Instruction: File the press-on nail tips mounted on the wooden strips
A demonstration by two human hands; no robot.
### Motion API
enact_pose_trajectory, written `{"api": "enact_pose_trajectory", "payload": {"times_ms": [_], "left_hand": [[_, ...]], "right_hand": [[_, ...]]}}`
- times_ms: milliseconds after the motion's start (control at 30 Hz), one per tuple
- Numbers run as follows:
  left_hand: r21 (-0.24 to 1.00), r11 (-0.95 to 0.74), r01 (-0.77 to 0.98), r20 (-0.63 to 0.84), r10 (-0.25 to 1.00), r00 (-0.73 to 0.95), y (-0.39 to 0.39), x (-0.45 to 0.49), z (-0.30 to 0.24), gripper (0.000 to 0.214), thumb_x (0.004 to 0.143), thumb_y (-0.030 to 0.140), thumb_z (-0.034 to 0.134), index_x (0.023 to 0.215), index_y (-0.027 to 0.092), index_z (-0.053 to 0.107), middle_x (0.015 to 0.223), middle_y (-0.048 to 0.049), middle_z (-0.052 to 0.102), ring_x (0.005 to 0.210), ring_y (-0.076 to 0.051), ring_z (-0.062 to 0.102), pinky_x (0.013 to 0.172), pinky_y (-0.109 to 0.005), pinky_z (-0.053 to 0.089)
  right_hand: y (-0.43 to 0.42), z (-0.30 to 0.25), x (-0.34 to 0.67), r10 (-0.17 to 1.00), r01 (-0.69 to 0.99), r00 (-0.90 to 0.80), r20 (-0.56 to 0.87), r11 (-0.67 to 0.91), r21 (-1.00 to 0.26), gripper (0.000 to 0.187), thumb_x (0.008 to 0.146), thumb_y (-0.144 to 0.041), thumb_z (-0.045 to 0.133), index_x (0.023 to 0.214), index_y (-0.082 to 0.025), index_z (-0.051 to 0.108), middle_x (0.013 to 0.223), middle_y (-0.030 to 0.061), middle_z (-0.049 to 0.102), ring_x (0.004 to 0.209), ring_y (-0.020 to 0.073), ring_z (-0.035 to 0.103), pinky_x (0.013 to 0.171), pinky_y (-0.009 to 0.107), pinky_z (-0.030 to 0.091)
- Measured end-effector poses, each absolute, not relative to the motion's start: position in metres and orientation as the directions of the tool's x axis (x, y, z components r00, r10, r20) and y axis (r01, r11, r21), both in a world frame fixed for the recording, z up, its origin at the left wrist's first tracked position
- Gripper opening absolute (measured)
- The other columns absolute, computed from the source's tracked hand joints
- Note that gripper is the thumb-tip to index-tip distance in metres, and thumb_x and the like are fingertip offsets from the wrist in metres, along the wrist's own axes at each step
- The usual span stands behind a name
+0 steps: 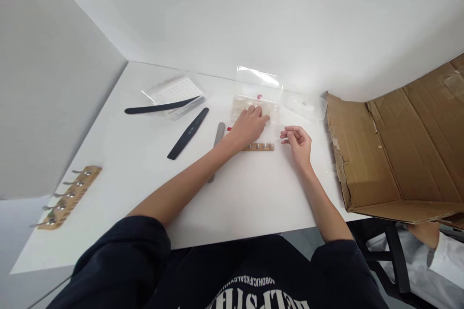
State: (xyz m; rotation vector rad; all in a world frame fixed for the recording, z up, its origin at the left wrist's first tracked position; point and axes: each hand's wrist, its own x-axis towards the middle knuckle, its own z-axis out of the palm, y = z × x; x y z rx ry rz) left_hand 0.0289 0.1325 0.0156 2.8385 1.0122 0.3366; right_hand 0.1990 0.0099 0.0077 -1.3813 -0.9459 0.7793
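A clear plastic box with its lid raised (259, 79) stands at the back middle, holding pale translucent pieces that look like false nail tips (239, 105). My left hand (250, 128) reaches over this box, its bent fingertips among the pieces and its thumb apart; I see nothing held in it. Right of the box, my right hand (300, 146) is raised with thumb and forefinger pressed together. Whatever is between them is too small to make out. Just in front of the box lies a wooden strip with round metal studs (258, 147), partly hidden by my left hand and forearm.
A grey nail file (219, 133) passes under my left forearm. Two black nail files (188, 133) and a clear packet with white sheets (177, 91) lie left. A wooden strip with metal prongs (70, 195) is at far left. Clear packaging (304, 106) and an open cardboard box (362, 164) are right.
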Motion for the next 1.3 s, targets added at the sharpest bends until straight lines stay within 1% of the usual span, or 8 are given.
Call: {"api": "enact_pose_trajectory", "payload": {"times_ms": [200,400,533,667,833,1067,1200,1300], "left_hand": [[0.205,-0.761,0.615,0.154,0.646,0.748,0.130,0.030,0.015,0.037,0.101,0.008,0.040,0.117,0.017,0.072,0.116,-0.0162,0.059,0.110,-0.030,0.055,0.094,-0.043,0.045],[0.236,-0.766,0.597,0.188,0.639,0.746,0.135,0.028,0.021,0.027,0.101,0.015,0.047,0.113,0.017,0.071,0.119,-0.0161,0.061,0.113,-0.032,0.054,0.095,-0.045,0.046],[0.276,-0.694,0.665,0.208,0.719,0.663,0.151,0.013,0.032,0.031,0.103,0.018,0.042,0.116,0.017,0.070,0.119,-0.0160,0.065,0.114,-0.034,0.054,0.094,-0.049,0.046],[0.284,-0.616,0.735,0.168,0.787,0.594,0.167,-0.005,0.036,0.036,0.101,0.018,0.041,0.120,0.017,0.071,0.119,-0.0179,0.065,0.119,-0.038,0.052,0.097,-0.055,0.046],[0.286,-0.626,0.725,0.118,0.774,0.622,0.176,-0.013,0.028,0.039,0.097,0.012,0.041,0.119,0.017,0.073,0.125,-0.0173,0.064,0.119,-0.036,0.051,0.095,-0.052,0.049],[0.303,-0.636,0.710,0.124,0.765,0.632,0.181,-0.014,0.026,0.035,0.096,0.009,0.043,0.112,0.018,0.073,0.121,-0.0151,0.064,0.113,-0.034,0.052,0.091,-0.047,0.050],[0.306,-0.637,0.707,0.195,0.769,0.609,0.176,-0.010,0.029,0.031,0.097,0.013,0.047,0.115,0.016,0.071,0.120,-0.0160,0.064,0.115,-0.033,0.053,0.096,-0.048,0.049],[0.278,-0.672,0.686,0.250,0.740,0.624,0.169,-0.002,0.026,0.035,0.099,0.015,0.044,0.122,0.017,0.070,0.133,-0.0174,0.061,0.124,-0.036,0.050,0.101,-0.053,0.046]], "right_hand": [[0.009,0.007,0.199,0.894,0.098,0.439,0.091,0.053,-0.994,0.019,0.091,-0.041,0.067,0.098,-0.024,0.069,0.091,0.0048,0.076,0.084,0.0192,0.072,0.070,0.034,0.061],[0.009,0.009,0.198,0.893,0.075,0.442,0.084,0.057,-0.996,0.018,0.089,-0.040,0.068,0.096,-0.024,0.070,0.089,0.0042,0.075,0.082,0.0187,0.071,0.069,0.033,0.060],[0.009,0.011,0.197,0.892,0.079,0.445,0.081,0.051,-0.996,0.018,0.090,-0.041,0.067,0.096,-0.023,0.070,0.089,0.0044,0.075,0.082,0.0188,0.071,0.069,0.034,0.060],[0.009,0.010,0.197,0.895,0.093,0.438,0.080,0.044,-0.995,0.020,0.091,-0.042,0.066,0.097,-0.023,0.069,0.091,0.0047,0.075,0.083,0.0189,0.070,0.071,0.034,0.061],[0.008,0.009,0.198,0.895,0.088,0.437,0.089,0.056,-0.995,0.019,0.091,-0.040,0.066,0.098,-0.023,0.070,0.091,0.0046,0.075,0.083,0.0184,0.070,0.070,0.033,0.060],[0.008,0.008,0.199,0.895,0.108,0.437,0.092,0.050,-0.993,0.021,0.090,-0.042,0.066,0.097,-0.023,0.069,0.090,0.0049,0.075,0.082,0.0185,0.070,0.070,0.033,0.060],[0.008,0.008,0.199,0.895,0.123,0.436,0.096,0.046,-0.991,0.022,0.091,-0.043,0.065,0.098,-0.023,0.069,0.092,0.0049,0.075,0.083,0.0181,0.070,0.072,0.034,0.060],[0.008,0.009,0.198,0.893,0.111,0.440,0.093,0.049,-0.993,0.021,0.090,-0.042,0.066,0.097,-0.022,0.069,0.091,0.0047,0.074,0.082,0.0180,0.070,0.071,0.033,0.060]]}}
